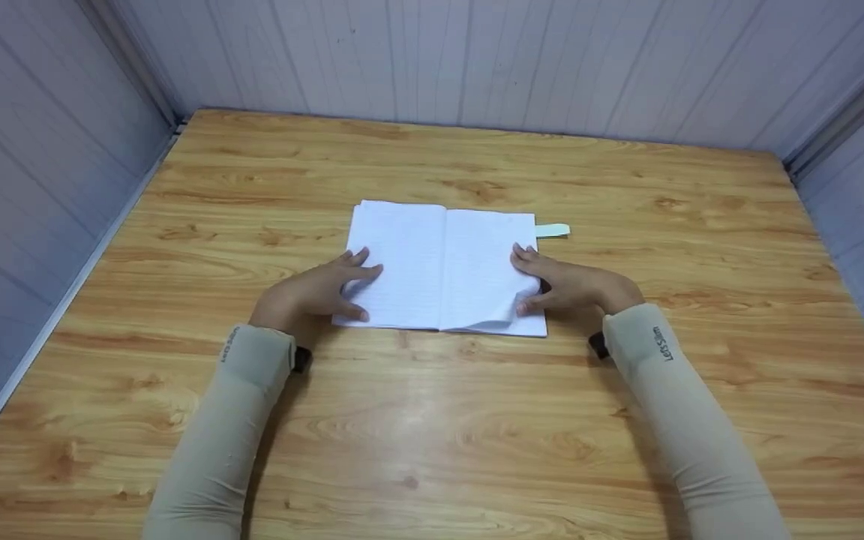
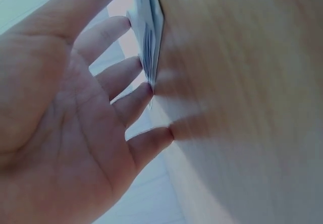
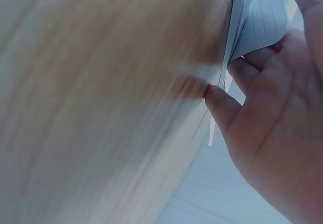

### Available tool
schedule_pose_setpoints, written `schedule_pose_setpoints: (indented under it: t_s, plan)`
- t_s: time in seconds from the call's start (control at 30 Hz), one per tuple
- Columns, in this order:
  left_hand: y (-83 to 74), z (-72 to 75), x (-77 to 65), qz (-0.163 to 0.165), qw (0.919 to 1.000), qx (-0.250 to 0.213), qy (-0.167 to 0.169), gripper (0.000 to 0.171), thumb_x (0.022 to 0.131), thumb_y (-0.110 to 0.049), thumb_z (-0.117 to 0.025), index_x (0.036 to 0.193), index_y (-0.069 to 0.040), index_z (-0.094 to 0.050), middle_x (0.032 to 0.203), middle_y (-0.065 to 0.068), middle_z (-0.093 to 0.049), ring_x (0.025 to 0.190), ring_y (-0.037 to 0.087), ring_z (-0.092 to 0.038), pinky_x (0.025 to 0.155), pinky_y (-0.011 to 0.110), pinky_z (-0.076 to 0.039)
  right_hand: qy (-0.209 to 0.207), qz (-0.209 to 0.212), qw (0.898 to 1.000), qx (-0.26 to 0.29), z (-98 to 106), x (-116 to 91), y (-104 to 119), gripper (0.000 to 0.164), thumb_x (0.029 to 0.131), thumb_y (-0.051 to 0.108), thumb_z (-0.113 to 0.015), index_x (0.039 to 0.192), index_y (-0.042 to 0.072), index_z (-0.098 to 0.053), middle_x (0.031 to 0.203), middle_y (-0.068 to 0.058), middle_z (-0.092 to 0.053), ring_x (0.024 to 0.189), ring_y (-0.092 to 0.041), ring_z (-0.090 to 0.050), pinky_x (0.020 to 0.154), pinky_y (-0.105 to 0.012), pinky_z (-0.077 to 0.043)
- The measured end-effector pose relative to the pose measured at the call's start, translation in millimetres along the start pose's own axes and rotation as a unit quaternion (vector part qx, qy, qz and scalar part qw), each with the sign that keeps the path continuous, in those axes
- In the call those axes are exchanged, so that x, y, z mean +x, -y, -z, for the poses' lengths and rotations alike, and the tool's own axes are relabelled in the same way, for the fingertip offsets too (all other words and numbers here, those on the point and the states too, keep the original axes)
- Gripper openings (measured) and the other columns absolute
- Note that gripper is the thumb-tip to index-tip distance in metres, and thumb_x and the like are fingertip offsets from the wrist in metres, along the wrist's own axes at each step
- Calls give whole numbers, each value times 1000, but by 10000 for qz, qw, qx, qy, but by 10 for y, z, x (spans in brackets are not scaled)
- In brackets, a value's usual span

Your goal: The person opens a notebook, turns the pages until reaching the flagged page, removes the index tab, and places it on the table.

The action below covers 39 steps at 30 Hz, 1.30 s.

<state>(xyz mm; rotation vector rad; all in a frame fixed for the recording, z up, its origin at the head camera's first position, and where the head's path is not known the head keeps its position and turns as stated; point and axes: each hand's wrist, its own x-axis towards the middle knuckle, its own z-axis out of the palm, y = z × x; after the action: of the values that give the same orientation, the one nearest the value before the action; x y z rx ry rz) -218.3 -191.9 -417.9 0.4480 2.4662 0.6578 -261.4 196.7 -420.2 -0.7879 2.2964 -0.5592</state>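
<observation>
An open notebook (image 1: 417,247) with white ruled pages lies flat on the wooden table. My left hand (image 1: 316,289) rests at its left edge, fingers spread, with thumb and fingertips over the left page. In the left wrist view the fingers of that hand (image 2: 75,98) reach across the notebook's page edges (image 2: 149,47). At the opposite edge, my right hand (image 1: 571,285) holds the right page (image 1: 484,262) between fingers and thumb, and its lower corner curls up. The right wrist view shows the bent page (image 3: 265,22) above the fingers of my right hand (image 3: 277,103).
A pale green strip (image 1: 553,230) sticks out from the notebook's right side near the top. The wooden table (image 1: 432,435) extends to pale panelled walls (image 1: 432,60) at the back and both sides.
</observation>
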Motion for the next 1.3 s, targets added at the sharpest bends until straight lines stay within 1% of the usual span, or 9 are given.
schedule_pose_setpoints:
  t_s: [0.33,0.43,0.6,0.73,0.83,0.93,1.03,1.17,1.3]
  plan:
    - [-11,4,2,19,9999,-73,72,74,90,-27,-68,152,-25,-28,163,2,0,150,26,8,120,52,-5,-39,3,10000,45,-12,-3,0,96,89,46,-63,154,7,-3,162,-8,12,149,-27,12,121,-49,-2]
    - [-44,2,0,61,9999,-76,-30,70,91,-29,-66,151,-26,-30,164,2,-3,151,25,5,120,52,-6,-41,12,10000,54,-17,-2,5,96,89,47,-62,154,6,-4,162,-8,12,149,-27,12,121,-50,-2]
    - [-122,-6,9,-278,9981,226,-507,64,93,-26,-63,150,-16,-35,161,12,-16,149,33,-9,120,52,-12,-59,-13,10000,48,-18,-6,9,97,88,48,-63,154,7,-4,162,-8,11,149,-27,12,121,-50,-2]
    - [-209,-13,36,-563,9922,498,-998,58,93,-24,-63,144,-6,-43,154,22,-29,145,40,-22,118,54,-18,-62,43,9999,97,-18,-4,3,96,89,46,-63,154,6,-3,162,-9,11,149,-28,12,121,-50,-2]
    - [-285,-32,70,-697,9877,600,-1268,54,94,-24,-62,141,-2,-47,150,25,-37,142,40,-30,117,52,-23,-67,129,9998,107,-16,0,3,95,90,43,-62,153,4,-3,161,-12,11,149,-29,11,121,-49,-3]
    - [-377,-76,108,-794,9855,486,-1420,51,95,-25,-60,140,-3,-49,147,21,-42,140,36,-35,116,49,-27,-73,152,9998,105,-12,4,4,95,90,43,-62,153,3,-3,161,-12,11,149,-30,11,121,-49,-3]
    - [-477,-141,153,-990,9826,243,-1552,49,95,-26,-61,137,-4,-52,141,17,-51,135,32,-43,114,45,-33,-66,98,9999,78,-12,7,0,96,90,44,-62,153,4,-3,161,-11,11,149,-29,11,121,-49,-3]
    - [-596,-234,225,-1419,9752,-12,-1699,46,93,-25,-64,132,-2,-57,130,14,-60,123,29,-54,106,41,-42,-66,71,9999,53,-12,9,-6,96,90,46,-62,153,4,-3,161,-11,11,149,-30,11,121,-49,-2]
    - [-730,-308,282,-1722,9705,-145,-1681,45,91,-25,-66,129,-3,-59,124,14,-62,113,28,-59,98,40,-49,-60,-13,10000,52,-15,13,-15,96,89,47,-61,154,6,-3,162,-10,11,149,-29,11,121,-49,-2]
